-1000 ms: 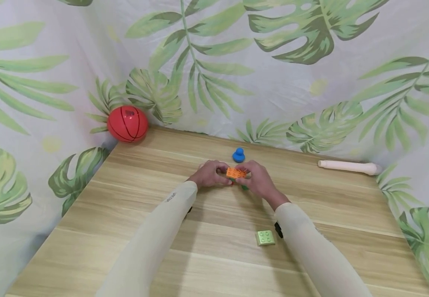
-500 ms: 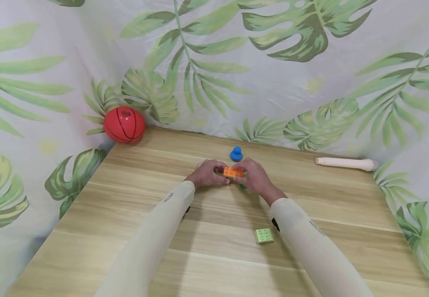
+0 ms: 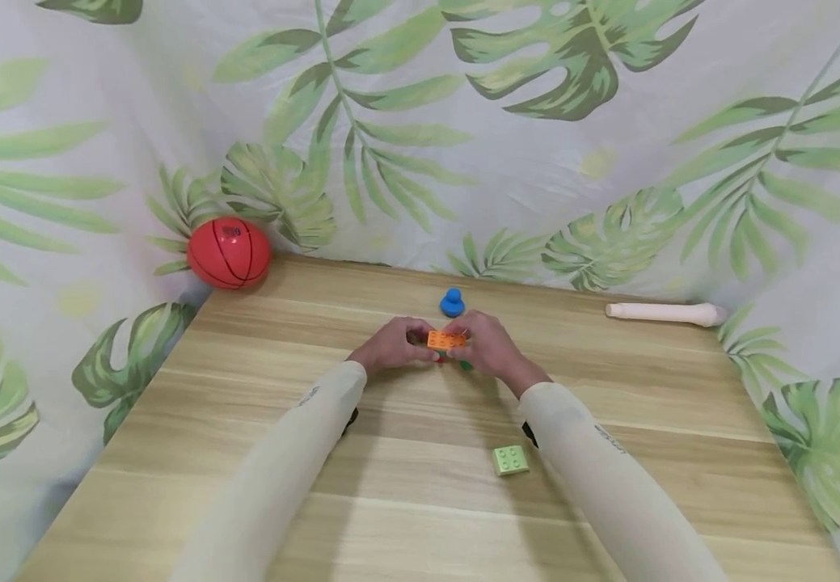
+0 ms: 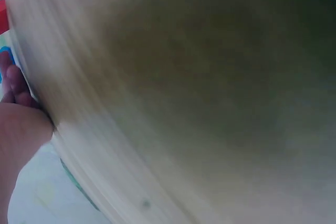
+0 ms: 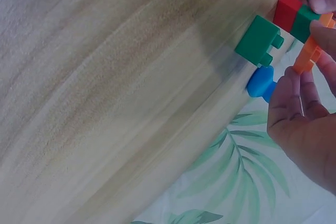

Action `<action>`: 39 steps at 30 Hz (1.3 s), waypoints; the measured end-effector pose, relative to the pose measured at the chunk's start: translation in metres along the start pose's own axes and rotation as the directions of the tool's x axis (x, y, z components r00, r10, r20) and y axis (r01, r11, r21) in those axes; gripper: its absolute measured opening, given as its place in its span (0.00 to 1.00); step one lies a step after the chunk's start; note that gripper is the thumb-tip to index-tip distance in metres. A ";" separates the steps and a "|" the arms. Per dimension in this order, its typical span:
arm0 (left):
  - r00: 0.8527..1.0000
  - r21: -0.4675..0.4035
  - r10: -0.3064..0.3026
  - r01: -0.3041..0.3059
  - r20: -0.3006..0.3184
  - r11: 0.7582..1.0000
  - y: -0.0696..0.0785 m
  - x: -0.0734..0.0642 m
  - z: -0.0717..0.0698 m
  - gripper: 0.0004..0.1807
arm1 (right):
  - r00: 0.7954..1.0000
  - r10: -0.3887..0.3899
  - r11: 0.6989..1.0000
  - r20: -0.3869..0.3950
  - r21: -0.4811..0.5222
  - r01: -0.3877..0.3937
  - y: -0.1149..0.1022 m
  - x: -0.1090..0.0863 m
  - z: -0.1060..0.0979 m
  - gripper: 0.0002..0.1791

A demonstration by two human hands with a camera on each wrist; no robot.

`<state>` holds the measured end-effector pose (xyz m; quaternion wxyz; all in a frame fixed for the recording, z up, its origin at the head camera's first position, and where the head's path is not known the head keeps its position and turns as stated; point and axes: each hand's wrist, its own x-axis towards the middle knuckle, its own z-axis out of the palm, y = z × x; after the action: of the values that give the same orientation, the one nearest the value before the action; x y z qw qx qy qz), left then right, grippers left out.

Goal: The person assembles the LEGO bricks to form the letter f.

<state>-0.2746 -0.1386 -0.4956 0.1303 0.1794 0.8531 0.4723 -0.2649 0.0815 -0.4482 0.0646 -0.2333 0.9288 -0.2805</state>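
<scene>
Left hand (image 3: 393,343) and right hand (image 3: 491,346) pinch the orange brick (image 3: 446,339), best pressed evenly, square onto the green block (image 5: 304,24) beneath.

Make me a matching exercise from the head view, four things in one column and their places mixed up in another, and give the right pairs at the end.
Things:
1. orange block
2. red ball
3. light green block
4. pale pink rod

Places:
A. along the far edge of the table, on the right
B. between the left hand and the right hand
C. on the table, nearer the person than either hand
D. at the table's far left corner

Right pairs: 1-B, 2-D, 3-C, 4-A.
</scene>
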 end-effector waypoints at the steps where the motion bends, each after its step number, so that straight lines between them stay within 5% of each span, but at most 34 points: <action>1: 1.000 -0.037 -0.003 0.003 -0.002 0.999 0.000 -0.001 -0.001 0.18 | 1.000 0.003 1.000 -0.002 0.002 -0.003 0.000 0.000 0.001 0.16; 9: 0.999 -0.160 -0.033 0.026 -0.039 0.987 0.001 -0.006 -0.005 0.19 | 1.000 0.029 0.999 -0.012 0.017 -0.029 -0.001 -0.001 0.004 0.17; 25: 0.998 -0.201 0.026 -0.036 -0.053 0.979 -0.004 -0.001 -0.004 0.14 | 0.997 0.076 0.995 0.013 0.057 -0.077 0.001 0.000 0.003 0.18; 39: 0.998 -0.237 0.049 -0.058 -0.044 0.970 -0.002 -0.001 -0.004 0.13 | 1.000 -0.006 1.000 0.005 0.014 0.006 0.009 -0.009 0.009 0.23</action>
<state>-0.2753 -0.1430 -0.4951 0.1219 0.1764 0.7873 0.5781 -0.2585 0.0883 -0.4604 0.0678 -0.2366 0.9259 -0.2865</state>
